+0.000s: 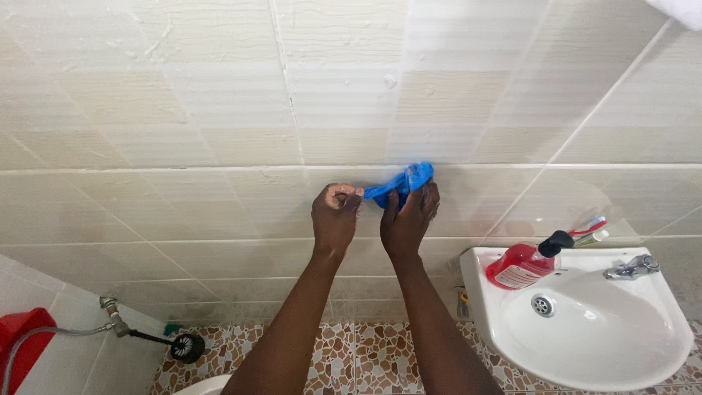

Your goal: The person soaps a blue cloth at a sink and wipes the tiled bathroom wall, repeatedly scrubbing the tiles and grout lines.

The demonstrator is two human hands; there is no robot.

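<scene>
Both my arms reach up to a beige tiled wall (219,110). A blue cloth (401,182) is twisted between my two hands at a grout line. My left hand (335,216) pinches the cloth's left end with closed fingers. The cloth's bunched right end sits in my right hand (407,219), pressed against the wall tile.
A white corner washbasin (585,322) with a chrome tap (632,268) is at lower right; a red pump soap bottle (521,265) and toothbrushes (592,230) rest on its rim. A wall valve with hose (110,311), a red object (22,340) and a pebble-pattern floor (365,358) lie below.
</scene>
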